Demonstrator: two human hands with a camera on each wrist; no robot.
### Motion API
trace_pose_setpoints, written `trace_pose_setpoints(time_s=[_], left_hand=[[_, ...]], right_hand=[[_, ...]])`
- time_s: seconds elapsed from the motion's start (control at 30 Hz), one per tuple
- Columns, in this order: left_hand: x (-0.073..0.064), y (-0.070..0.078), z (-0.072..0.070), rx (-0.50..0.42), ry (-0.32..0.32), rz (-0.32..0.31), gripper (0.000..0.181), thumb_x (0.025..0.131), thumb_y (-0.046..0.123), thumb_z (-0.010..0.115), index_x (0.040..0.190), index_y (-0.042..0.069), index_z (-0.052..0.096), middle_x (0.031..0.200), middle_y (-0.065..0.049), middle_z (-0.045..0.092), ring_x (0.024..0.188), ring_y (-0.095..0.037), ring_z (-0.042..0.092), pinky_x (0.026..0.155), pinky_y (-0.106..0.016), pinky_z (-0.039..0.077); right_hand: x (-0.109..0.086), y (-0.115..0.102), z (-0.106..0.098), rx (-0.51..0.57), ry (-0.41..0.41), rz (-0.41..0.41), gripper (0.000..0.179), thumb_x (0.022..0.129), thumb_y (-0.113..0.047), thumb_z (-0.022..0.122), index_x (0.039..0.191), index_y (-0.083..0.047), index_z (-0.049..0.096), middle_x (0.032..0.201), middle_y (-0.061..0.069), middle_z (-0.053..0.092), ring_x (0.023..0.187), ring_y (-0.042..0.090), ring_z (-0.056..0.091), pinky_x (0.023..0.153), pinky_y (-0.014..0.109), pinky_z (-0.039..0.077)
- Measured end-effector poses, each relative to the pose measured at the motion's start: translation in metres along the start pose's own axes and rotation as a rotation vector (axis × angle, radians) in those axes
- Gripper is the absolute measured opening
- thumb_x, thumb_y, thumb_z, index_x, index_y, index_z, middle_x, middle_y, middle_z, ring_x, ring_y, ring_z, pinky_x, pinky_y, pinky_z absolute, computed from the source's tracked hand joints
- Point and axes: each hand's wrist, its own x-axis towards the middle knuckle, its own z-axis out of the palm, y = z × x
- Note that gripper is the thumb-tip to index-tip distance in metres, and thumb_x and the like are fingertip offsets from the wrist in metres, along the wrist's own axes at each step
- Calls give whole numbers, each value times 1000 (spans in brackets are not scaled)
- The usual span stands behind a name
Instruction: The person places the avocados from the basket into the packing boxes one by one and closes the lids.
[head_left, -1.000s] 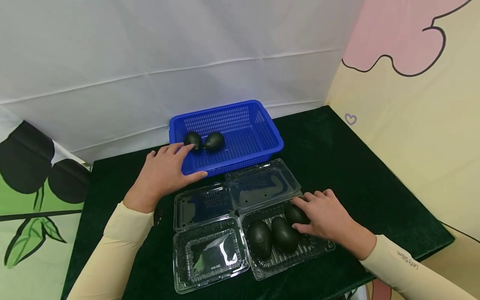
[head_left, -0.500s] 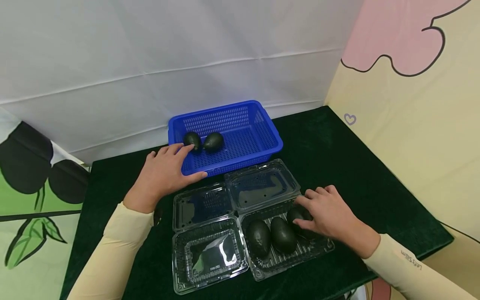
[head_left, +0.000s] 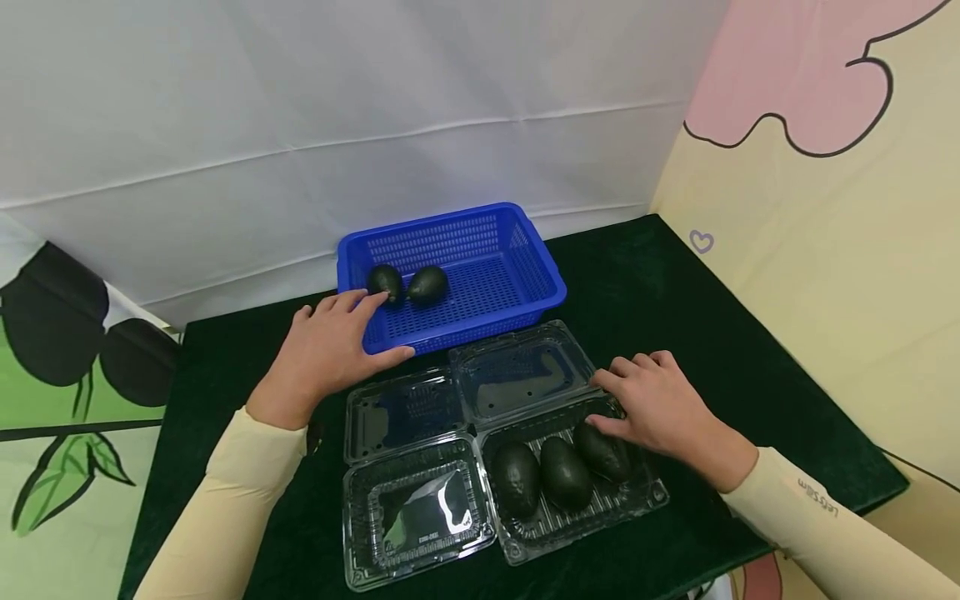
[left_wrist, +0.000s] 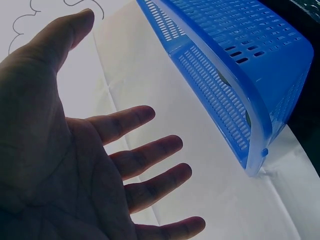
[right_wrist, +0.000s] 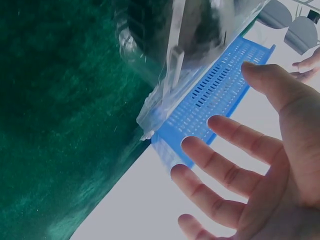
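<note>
Three dark avocados lie side by side in the right clear plastic clamshell box (head_left: 551, 537); the rightmost avocado (head_left: 602, 454) is nearest my right hand (head_left: 656, 408). That hand hovers over the box's right side, fingers spread and holding nothing, as the right wrist view also shows. My left hand (head_left: 322, 354) hangs over the front left corner of the blue basket (head_left: 480, 321), palm bare and fingers apart in the left wrist view. Inside the basket's left end sit two more avocados, a left one (head_left: 385, 282) and a right one (head_left: 428, 286).
Left of the filled box stands a second clear clamshell (head_left: 422, 517) with nothing in it. Both lids, the left lid (head_left: 405, 414) and the right lid (head_left: 525, 371), lie folded back toward the basket. Dark green cloth (head_left: 720, 367) covers the table, with a white curtain (head_left: 420, 100) behind.
My right hand has let go of the rightmost avocado and risen away up and to the right. That avocado now rests beside the other two. The left hand has stayed put.
</note>
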Motion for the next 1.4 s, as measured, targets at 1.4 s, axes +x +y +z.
trace_pose_setpoints(time_s=[1.4], left_hand=[[-16, -11, 4, -1, -8, -60, 98, 88, 76, 61, 157, 9, 42, 157, -26, 40, 143, -50, 35, 110, -78, 24]], right_hand=[[48, 60, 24, 58, -193, 196, 49, 91, -49, 75, 121, -9, 70, 117, 21, 70, 98, 42, 66, 86, 64, 47]])
